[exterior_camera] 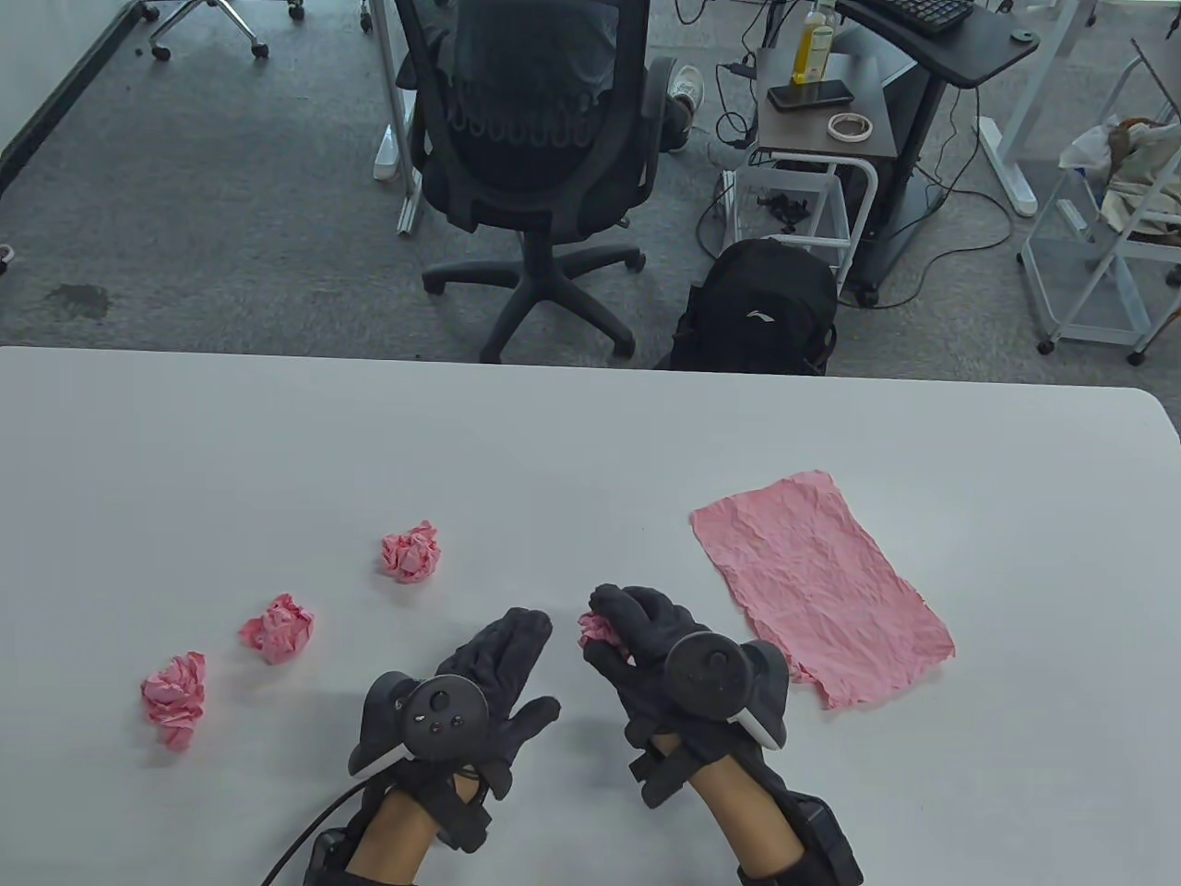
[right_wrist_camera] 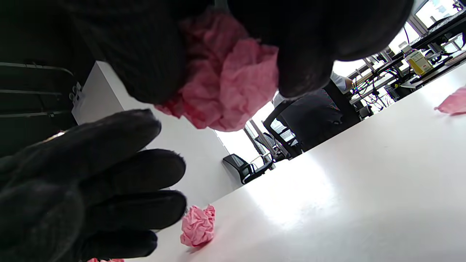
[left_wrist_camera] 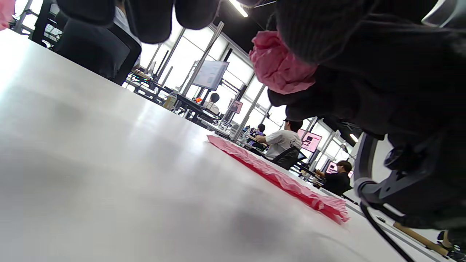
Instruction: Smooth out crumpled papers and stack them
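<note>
My right hand [exterior_camera: 614, 632] grips a crumpled pink paper ball [exterior_camera: 600, 633] above the white table; it shows close up in the right wrist view [right_wrist_camera: 225, 91] and in the left wrist view [left_wrist_camera: 278, 65]. My left hand [exterior_camera: 503, 660] is open and empty just left of it, fingers stretched toward the ball. One flattened pink sheet [exterior_camera: 821, 586] lies to the right; it also shows in the left wrist view [left_wrist_camera: 284, 174]. Three crumpled pink balls lie on the left: one [exterior_camera: 411, 552] behind my left hand, one [exterior_camera: 278, 628] further left, one [exterior_camera: 174, 699] far left.
The white table [exterior_camera: 590, 443] ends at its far edge. Beyond it stand a black office chair [exterior_camera: 535, 157], a black backpack [exterior_camera: 757, 309] and a side cart [exterior_camera: 817, 120].
</note>
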Tool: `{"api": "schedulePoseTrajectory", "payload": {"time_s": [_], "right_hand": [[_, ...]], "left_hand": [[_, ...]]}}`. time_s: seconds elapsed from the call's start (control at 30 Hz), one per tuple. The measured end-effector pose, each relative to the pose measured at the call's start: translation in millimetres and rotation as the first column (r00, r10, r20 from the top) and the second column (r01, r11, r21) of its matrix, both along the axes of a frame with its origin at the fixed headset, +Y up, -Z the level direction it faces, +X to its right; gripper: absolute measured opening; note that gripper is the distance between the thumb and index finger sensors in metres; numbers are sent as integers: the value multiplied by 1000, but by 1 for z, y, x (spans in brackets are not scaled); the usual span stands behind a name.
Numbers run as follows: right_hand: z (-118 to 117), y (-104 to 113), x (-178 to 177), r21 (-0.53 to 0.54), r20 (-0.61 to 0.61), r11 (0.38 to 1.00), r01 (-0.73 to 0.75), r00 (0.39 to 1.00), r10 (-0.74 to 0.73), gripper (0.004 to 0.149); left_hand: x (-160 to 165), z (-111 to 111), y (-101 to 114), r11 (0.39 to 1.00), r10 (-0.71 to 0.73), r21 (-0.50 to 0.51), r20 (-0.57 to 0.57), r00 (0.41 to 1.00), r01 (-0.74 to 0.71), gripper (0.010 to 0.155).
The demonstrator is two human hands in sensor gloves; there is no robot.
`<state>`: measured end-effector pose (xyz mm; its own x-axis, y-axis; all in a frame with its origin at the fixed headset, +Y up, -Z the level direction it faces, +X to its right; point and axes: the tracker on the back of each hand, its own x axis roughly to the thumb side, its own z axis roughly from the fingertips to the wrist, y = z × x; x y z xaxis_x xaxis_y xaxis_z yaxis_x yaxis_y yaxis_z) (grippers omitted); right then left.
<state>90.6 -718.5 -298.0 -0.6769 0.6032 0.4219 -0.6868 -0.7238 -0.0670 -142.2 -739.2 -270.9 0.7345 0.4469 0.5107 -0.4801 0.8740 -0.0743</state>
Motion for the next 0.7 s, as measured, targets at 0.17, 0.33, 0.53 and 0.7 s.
{"api": "schedulePoseTrajectory", "payload": {"time_s": [0.17,0.33,0.53,0.7], "right_hand": [[15,-14,0,-96,-63,979,177,981,-184,61],[19,-21,-7,-180,-152,922,343,916,-370,66],[16,-27,-10,-228,-257,914,336,885,-389,73],[14,-24,-8,-200,-308,924,325,875,-374,69]], "left_hand": [[17,8,4,998,-21,64,79,997,16,87],[16,13,9,988,36,150,33,999,-41,81],[-3,6,7,927,374,-32,-7,928,-374,71],[-3,-3,-8,784,592,-224,-11,806,-579,69]]}}
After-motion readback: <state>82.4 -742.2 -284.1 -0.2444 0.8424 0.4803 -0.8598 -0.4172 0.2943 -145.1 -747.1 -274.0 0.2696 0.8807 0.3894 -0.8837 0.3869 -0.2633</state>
